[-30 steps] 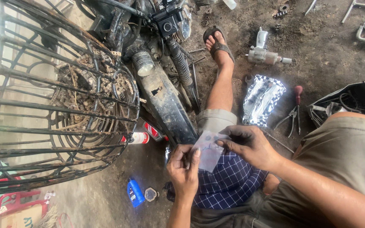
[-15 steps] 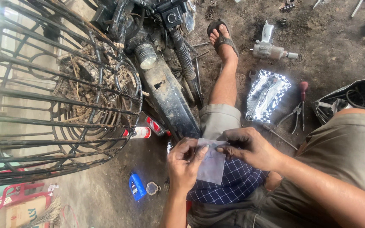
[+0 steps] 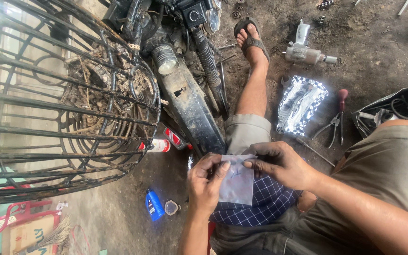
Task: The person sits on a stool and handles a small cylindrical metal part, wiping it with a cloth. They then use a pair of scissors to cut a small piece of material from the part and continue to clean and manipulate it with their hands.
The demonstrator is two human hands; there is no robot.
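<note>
One clear plastic bag (image 3: pixel 236 182), pinched at top by my left hand (image 3: pixel 205 182) and right hand (image 3: pixel 279 163). One blue bottle (image 3: pixel 154 205) left of bag. Oily dirt floor (image 3: pixel 369 71).

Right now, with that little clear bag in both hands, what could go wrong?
1. Both hands, left hand and right hand, pinch the small clear plastic bag at its top; if it tears suddenly, whatever is inside might drop onto the dirt floor and be hard to find.
2. The pliers and screwdriver lie loose near the person's leg; shifting could knock or press on them.
</note>
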